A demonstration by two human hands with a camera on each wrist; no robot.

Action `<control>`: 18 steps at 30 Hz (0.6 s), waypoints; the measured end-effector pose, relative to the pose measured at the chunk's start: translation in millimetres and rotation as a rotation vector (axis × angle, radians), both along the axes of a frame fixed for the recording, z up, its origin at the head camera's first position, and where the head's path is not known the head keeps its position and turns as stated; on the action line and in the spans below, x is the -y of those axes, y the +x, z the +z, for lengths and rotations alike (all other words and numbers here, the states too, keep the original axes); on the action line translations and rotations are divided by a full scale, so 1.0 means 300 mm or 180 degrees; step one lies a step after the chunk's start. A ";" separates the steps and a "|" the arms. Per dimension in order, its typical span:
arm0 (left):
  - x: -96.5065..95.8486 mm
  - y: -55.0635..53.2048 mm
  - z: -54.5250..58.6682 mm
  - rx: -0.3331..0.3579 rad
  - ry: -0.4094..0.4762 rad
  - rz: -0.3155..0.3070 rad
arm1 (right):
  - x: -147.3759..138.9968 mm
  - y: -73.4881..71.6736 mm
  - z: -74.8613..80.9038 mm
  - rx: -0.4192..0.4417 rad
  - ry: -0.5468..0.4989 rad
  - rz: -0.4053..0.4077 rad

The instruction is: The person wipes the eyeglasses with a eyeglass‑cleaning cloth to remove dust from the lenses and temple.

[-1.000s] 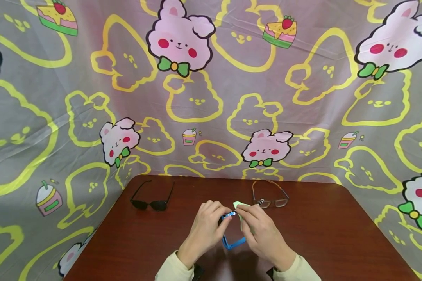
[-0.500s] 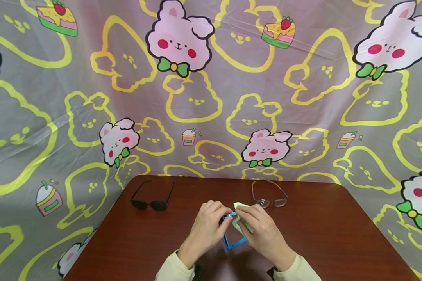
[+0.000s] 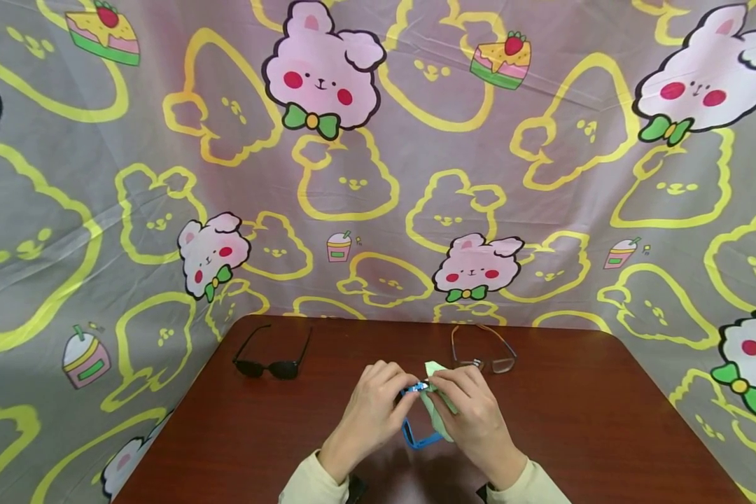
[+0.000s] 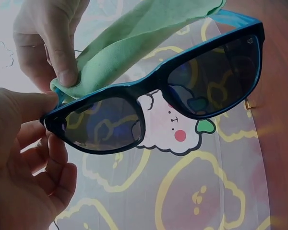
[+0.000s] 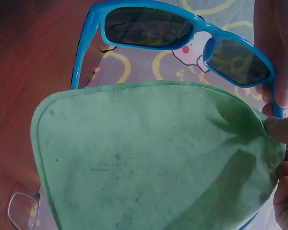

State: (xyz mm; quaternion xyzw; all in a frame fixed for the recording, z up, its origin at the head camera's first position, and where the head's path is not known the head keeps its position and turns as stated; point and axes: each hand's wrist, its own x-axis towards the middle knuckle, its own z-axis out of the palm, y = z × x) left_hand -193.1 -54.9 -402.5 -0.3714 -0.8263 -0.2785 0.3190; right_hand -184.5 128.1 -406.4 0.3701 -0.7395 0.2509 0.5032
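Blue-and-black sunglasses (image 4: 213, 79) are held in the air, dark lenses facing the left wrist camera. My left hand (image 3: 374, 400) pinches them by one outer front corner, near the hinge, between thumb and fingers. My right hand (image 3: 475, 416) pinches a green cleaning cloth (image 5: 149, 148) against the temple arm near that same hinge. In the right wrist view the cloth spreads wide from the fingertips and hides much of the temple arms. The blue inner side of the frame shows above it. In the head view the hands cover most of the lenses.
Black sunglasses (image 3: 267, 367) with open arms lie at the back left of the brown table (image 3: 227, 441). Clear-lensed eyeglasses (image 3: 502, 365) lie at the back right, just beyond my right hand. A cartoon-printed curtain (image 3: 378, 175) stands behind the table.
The green cloth has shifted and fanned out lower below my right fingers. Both hands and the blue sunglasses have moved slightly to the right. The other two pairs stay put.
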 end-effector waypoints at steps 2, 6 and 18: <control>0.000 0.000 0.001 -0.0005 -0.0017 -0.0024 | 0.000 -0.001 0.001 -0.0024 0.0024 0.0007; 0.000 -0.001 0.002 -0.0054 -0.0053 -0.0079 | -0.002 -0.003 0.003 -0.0087 0.0069 0.0029; 0.002 0.000 0.005 -0.0113 -0.0166 -0.0115 | -0.010 -0.004 0.014 -0.0278 0.0153 0.0043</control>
